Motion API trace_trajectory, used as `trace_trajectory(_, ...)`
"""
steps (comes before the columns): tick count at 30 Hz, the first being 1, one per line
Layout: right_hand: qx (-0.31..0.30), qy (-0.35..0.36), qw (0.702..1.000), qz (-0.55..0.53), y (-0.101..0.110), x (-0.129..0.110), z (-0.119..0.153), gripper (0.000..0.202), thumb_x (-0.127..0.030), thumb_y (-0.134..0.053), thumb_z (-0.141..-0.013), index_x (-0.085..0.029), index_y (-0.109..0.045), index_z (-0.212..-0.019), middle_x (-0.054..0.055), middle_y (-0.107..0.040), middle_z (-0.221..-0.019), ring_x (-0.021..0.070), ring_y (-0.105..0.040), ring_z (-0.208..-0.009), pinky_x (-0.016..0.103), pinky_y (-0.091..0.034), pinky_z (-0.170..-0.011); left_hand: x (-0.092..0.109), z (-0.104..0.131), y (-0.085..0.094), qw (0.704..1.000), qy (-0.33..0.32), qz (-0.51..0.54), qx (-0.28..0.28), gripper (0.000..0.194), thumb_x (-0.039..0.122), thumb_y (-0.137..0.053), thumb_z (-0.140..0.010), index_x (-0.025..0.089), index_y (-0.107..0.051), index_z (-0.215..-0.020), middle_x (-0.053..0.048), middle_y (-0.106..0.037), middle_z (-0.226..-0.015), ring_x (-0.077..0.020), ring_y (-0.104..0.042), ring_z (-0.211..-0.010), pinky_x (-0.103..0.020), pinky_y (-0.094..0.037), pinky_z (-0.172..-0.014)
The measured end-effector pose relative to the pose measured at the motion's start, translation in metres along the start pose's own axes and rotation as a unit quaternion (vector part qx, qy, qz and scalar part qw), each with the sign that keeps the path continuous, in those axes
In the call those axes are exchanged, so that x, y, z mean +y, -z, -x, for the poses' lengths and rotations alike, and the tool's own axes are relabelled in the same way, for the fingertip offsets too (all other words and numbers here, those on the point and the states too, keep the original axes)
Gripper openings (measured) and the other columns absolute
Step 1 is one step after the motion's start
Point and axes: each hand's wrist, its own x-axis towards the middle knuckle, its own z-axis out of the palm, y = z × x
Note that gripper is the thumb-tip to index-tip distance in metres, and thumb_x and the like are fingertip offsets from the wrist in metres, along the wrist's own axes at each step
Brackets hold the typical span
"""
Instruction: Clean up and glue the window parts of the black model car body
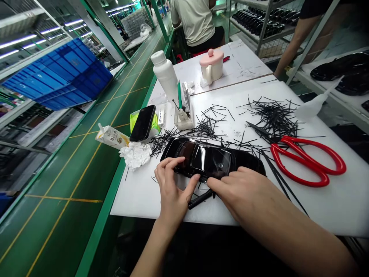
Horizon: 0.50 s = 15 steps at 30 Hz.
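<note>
The left hand [173, 184] reaches in from below, fingers curled over the near left end of the glossy black car shell [211, 158], pinching its edge. The right hand [242, 188] lies palm-down against the shell's near side, its grip hidden. The shell rests near the white tabletop's [138, 196] front edge; red scissors [305, 157] lie just right, black strips [271, 113] scattered behind.
</note>
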Motion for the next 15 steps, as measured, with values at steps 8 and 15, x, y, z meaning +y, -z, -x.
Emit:
trace_trajectory(8, 0.032, 0.01, 0.999, 0.032, 0.0022, -0.0048, 0.0007, 0.026, 0.001, -0.047, -0.077, -0.022, -0.047, -0.09, -0.005, -0.056, -0.069, 0.0168, -0.052, -0.06, 0.034, -0.025, -0.066, -0.0003, -0.0016, -0.0012, 1.0, -0.001, 0.004, -0.008, 0.045, 0.024, -0.073, -0.083, 0.026, -0.052, -0.122, -0.007, -0.048, -0.115, -0.0252, -0.049, -0.109, -0.042, -0.04, -0.098)
trace_trajectory(15, 0.032, -0.003, 0.999, 0.04, -0.0001, -0.005, -0.0007, 0.026, 0.0, -0.048, -0.075, -0.022, -0.048, -0.088, -0.004, -0.054, -0.065, 0.0174, -0.05, -0.057, 0.033, -0.023, -0.064, 0.0001, -0.0015, 0.0, 0.999, 0.008, 0.029, -0.015, 0.044, 0.02, -0.071, -0.083, 0.026, -0.052, -0.122, -0.007, -0.048, -0.116, -0.0239, -0.048, -0.109, -0.04, -0.041, -0.097)
